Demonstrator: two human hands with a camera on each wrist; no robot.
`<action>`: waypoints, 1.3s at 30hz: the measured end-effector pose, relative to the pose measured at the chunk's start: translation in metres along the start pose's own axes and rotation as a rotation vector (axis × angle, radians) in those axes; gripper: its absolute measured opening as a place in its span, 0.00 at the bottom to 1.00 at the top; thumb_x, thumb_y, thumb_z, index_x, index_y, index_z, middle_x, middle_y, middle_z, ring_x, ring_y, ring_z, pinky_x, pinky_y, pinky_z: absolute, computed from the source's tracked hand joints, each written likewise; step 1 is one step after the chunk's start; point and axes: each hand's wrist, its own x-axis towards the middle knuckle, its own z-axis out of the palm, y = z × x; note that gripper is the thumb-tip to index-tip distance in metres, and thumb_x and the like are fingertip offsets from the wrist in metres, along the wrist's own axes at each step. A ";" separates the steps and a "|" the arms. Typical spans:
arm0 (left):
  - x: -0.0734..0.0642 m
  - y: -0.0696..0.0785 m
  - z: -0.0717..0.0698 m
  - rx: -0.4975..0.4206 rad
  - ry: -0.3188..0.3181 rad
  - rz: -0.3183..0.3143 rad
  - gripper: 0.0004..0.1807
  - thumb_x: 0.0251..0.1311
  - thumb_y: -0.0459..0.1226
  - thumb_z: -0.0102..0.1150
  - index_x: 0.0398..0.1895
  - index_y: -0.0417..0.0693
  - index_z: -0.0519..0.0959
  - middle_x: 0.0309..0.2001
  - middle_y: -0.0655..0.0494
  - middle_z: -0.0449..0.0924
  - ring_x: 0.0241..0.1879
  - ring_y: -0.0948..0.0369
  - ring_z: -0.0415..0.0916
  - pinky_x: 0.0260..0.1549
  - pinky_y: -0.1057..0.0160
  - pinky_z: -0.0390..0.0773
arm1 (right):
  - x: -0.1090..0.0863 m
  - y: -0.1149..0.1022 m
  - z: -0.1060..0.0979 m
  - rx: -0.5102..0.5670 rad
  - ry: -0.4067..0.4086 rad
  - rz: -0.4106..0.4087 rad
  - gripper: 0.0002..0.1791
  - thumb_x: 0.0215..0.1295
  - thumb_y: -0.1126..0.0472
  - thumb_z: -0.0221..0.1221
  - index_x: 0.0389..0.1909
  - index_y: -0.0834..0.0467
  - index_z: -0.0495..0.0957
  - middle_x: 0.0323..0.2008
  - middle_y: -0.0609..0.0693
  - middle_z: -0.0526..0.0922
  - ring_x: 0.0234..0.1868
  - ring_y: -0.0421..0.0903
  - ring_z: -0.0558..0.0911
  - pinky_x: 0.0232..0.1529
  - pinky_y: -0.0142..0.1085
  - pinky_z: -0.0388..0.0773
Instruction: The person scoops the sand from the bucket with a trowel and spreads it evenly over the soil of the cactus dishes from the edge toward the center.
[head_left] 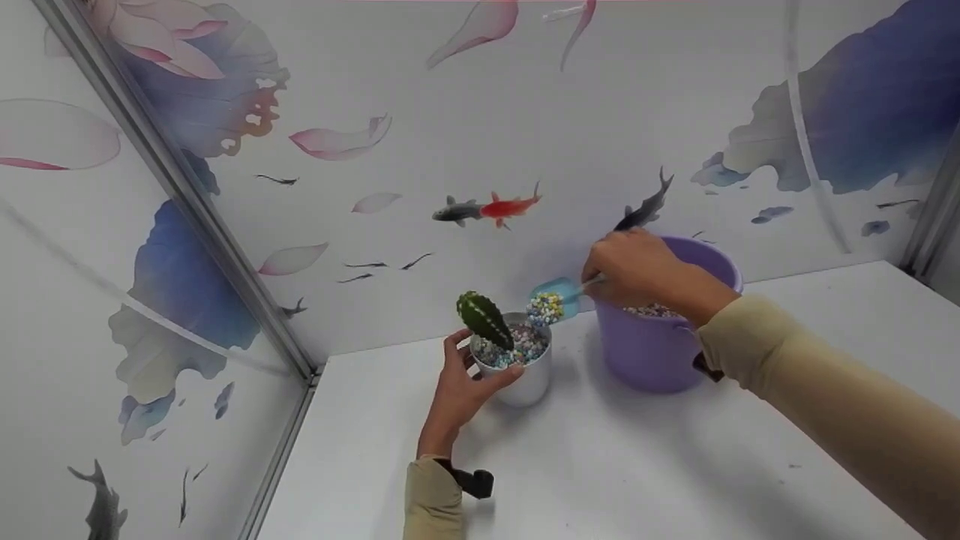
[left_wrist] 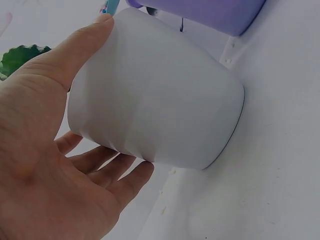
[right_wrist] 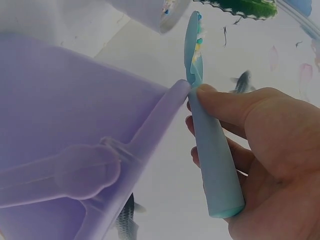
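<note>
A white pot (head_left: 529, 382) stands on the table with colourful pebbles (head_left: 529, 343) and a green cactus (head_left: 484, 319) leaning to the left in it. My left hand (head_left: 461, 390) grips the pot from the left, its thumb at the near rim. In the left wrist view the fingers curve round the white pot (left_wrist: 155, 90). My right hand (head_left: 634, 262) holds a light blue shovel (head_left: 568, 294) by its handle (right_wrist: 215, 155). Small multicoloured pebbles (head_left: 546, 307) fill the scoop, which is tilted beside the pot's right rim.
A purple bucket (head_left: 652, 356) with pebbles inside stands right of the pot, under my right forearm. Its handle (right_wrist: 85, 170) shows in the right wrist view. The white table (head_left: 600, 465) meets a wall (head_left: 420, 97) printed with fish and petals; a metal-edged side panel is on the left.
</note>
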 end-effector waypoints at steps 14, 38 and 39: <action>-0.001 -0.006 -0.009 -0.041 -0.029 0.032 0.61 0.55 0.55 0.83 0.86 0.59 0.55 0.85 0.48 0.57 0.83 0.44 0.61 0.80 0.42 0.68 | -0.004 0.002 -0.001 -0.011 0.041 -0.027 0.10 0.68 0.61 0.70 0.47 0.53 0.95 0.46 0.48 0.95 0.54 0.55 0.88 0.57 0.59 0.78; 0.003 0.004 0.016 0.024 0.101 0.023 0.69 0.46 0.56 0.87 0.83 0.45 0.50 0.81 0.42 0.58 0.81 0.47 0.60 0.82 0.41 0.65 | -0.003 0.000 0.003 0.016 0.039 0.007 0.11 0.69 0.60 0.72 0.50 0.55 0.93 0.47 0.51 0.94 0.54 0.56 0.87 0.67 0.64 0.75; 0.003 0.003 0.015 0.015 0.093 0.024 0.69 0.47 0.56 0.87 0.83 0.45 0.50 0.82 0.42 0.58 0.82 0.47 0.60 0.82 0.41 0.65 | -0.003 -0.001 0.003 0.018 0.043 0.004 0.11 0.69 0.60 0.72 0.50 0.55 0.93 0.47 0.51 0.94 0.53 0.56 0.87 0.66 0.64 0.75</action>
